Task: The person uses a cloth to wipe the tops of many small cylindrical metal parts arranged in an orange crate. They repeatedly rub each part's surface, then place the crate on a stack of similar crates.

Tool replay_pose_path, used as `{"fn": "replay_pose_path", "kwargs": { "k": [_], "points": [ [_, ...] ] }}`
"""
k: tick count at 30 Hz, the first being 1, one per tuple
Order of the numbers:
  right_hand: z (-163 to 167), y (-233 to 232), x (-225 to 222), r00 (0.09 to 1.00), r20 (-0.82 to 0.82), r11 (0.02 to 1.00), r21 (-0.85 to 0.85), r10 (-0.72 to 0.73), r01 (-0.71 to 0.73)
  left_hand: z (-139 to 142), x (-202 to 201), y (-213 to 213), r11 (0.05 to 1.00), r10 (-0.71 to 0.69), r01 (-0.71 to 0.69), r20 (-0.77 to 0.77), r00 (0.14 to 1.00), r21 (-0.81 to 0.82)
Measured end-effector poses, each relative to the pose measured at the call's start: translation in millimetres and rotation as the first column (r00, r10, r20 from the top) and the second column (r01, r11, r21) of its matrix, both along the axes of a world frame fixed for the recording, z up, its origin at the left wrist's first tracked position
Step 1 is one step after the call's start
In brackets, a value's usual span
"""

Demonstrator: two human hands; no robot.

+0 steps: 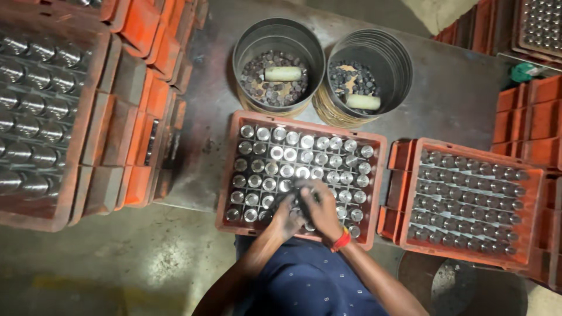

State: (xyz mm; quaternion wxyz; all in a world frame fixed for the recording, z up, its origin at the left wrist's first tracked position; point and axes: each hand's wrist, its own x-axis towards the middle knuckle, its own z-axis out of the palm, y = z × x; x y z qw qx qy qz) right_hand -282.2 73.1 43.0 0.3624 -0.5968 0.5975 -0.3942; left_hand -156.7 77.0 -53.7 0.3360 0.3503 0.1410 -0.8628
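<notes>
While both hands work the near rows of the orange crate (225,175) of upright metal cylinders (304,158) | left hand (285,217) blurred, grip cannot tell | right hand (319,206) curled over cylinder tops, pinch unclear | likely sorting step; next calls for a clean single grasp | two round tins (246,44) behind; second crate (530,234) right; no labels legible.
</notes>
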Motion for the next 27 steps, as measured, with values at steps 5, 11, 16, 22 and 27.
{"fn": "replay_pose_path", "kwargs": {
  "k": [5, 11, 16, 22, 27],
  "points": [
    [-23.1, -33.7, -56.0, 0.977, 0.101, 0.979, 0.091, -0.19, 0.181, -5.6, 16.6, -6.5, 0.987, 0.009, -0.033, -0.149, 0.989, -0.154],
    [-39.1, -74.8, -85.3, 0.963, -0.127, 0.971, -0.021, -0.239, 0.238, 23.3, 28.0, -17.5, 0.992, 0.123, -0.12, 0.085, 0.989, -0.03],
    [-28.3, -109.3, -75.7, 0.94, -0.292, 0.968, -0.222, -0.177, 0.114, 27.5, 31.9, -11.9, 0.989, 0.126, -0.126, -0.007, 0.992, -0.077],
    [-19.0, -130.2, -63.1, 0.858, -0.465, 0.97, -0.011, -0.218, 0.241, 27.0, 35.8, -7.0, 0.991, 0.064, -0.049, 0.115, 0.991, -0.126],
    [-27.5, -113.2, -70.5, 0.942, -0.247, 0.959, -0.222, -0.227, 0.173, 45.6, 33.8, -11.0, 0.95, 0.021, 0.023, 0.137, 0.99, -0.311]
  ]
}}
